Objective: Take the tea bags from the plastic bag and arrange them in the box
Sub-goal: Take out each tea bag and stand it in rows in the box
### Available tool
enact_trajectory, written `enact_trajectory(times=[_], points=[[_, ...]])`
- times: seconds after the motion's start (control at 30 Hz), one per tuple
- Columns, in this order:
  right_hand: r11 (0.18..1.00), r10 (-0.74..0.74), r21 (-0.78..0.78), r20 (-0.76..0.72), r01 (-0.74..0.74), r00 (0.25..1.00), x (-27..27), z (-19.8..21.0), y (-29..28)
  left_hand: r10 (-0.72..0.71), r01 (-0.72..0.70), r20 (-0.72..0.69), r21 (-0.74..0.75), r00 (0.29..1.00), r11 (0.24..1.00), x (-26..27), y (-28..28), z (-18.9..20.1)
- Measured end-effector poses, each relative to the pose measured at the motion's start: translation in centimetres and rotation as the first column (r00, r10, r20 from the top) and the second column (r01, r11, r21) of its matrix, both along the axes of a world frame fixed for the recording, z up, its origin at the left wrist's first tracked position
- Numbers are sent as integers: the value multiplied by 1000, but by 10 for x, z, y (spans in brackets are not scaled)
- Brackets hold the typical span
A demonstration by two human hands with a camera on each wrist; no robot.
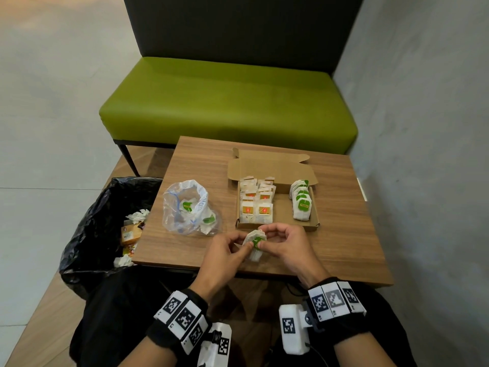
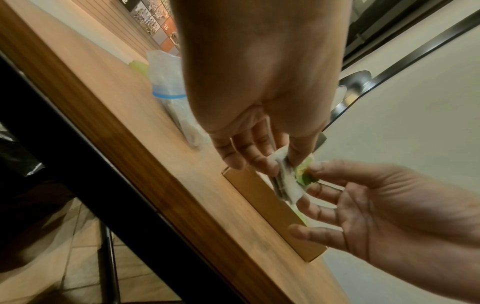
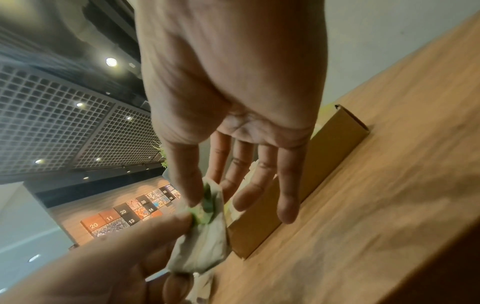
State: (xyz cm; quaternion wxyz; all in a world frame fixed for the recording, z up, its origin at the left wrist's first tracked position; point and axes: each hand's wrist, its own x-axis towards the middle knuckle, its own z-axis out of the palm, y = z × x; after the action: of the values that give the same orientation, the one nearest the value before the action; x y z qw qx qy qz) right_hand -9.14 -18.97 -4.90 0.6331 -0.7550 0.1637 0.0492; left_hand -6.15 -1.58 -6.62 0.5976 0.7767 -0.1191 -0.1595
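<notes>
Both hands hold a small bunch of white tea bags with a green tag [image 1: 255, 244] just above the table, in front of the box's near wall. My left hand [image 1: 227, 250] pinches the bunch [image 2: 288, 182] from the left. My right hand [image 1: 285, 242] pinches its green tag [image 3: 205, 207] between thumb and forefinger, other fingers spread. The open cardboard box [image 1: 280, 213] holds red-and-yellow tagged bags [image 1: 256, 205] on its left and a row of green-tagged bags [image 1: 301, 200] on its right. The clear plastic bag [image 1: 185, 205] lies to the left with green-tagged bags inside.
The small wooden table [image 1: 344, 234] has bare room right of the box. A bin with a black liner [image 1: 105, 221] and rubbish stands against its left edge. A green bench [image 1: 227, 102] is behind, and a grey wall runs along the right.
</notes>
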Motion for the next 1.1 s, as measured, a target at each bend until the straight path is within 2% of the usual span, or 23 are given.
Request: enact_trajectory(times=[0.17,0.27,0.37,0.5,0.57,0.7,0.77,0.83,0.97,1.1], points=[[972,101,-213,7,-97,995,1,22,-12,-51,49,40,49,998,998,4,-11,6],[953,119,-282,19,-109,993,3,37,-28,-44,38,70,83,997,996,9,-21,12],[911,47,-412,63,-17,997,15,44,-57,-36,11,141,173,989,985,17,-31,12],[793,-69,-600,82,104,994,37,42,-96,-200,109,194,399,960,910,25,-41,7],[743,-70,-664,44,81,997,46,36,-109,-243,144,171,450,955,881,27,-42,4],[779,41,-613,-164,-134,986,59,22,-119,-259,153,157,487,953,860,26,-37,-1],[723,82,-657,-226,-214,971,61,15,-119,-266,149,175,494,948,857,26,-34,-2],[638,59,-741,-226,-211,972,61,9,-117,-263,149,176,485,948,862,26,-32,-3],[516,31,-848,-123,-121,992,60,-2,-112,-266,156,168,482,949,862,26,-31,-5],[502,20,-860,-93,-90,995,58,-8,-108,-271,158,176,477,946,865,26,-30,-7]])
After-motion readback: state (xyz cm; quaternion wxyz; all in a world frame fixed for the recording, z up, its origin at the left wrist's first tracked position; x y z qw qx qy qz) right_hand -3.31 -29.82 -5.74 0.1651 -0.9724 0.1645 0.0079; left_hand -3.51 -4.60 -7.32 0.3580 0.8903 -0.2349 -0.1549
